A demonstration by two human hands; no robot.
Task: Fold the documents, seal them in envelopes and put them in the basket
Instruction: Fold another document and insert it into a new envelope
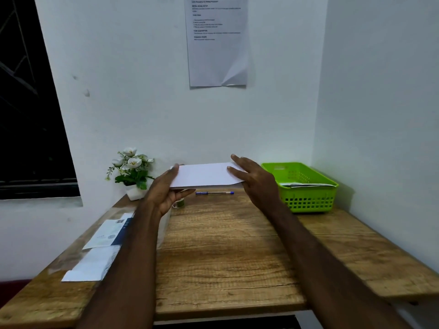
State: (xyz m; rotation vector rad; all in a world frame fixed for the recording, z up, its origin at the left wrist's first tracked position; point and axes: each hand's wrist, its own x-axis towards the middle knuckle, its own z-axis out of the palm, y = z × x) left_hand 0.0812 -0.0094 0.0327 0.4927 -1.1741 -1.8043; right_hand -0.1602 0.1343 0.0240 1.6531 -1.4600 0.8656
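Both hands up over the far middle of the wooden worktop [225,245], holding one white envelope [204,175] flat in the air between them. Left hand [166,188] grips its left end: thumb on top, fingers curled underneath. Right hand [255,178] lies on the right end with fingers spread flat over the top; can't tell whether its thumb pinches from below. Envelope is roughly level, long edge toward the camera, clear of the worktop.

Green plastic basket [308,198] sits at the far right, just beside the right hand, with papers or envelopes already lying inside. Blue pen [215,193] lies on the worktop under the envelope. Loose papers [99,252] lie along the left edge, partly behind the left forearm. Small pot of white flowers [131,172] stands at the far left by the wall. A printed sheet [217,41] hangs on the wall above.
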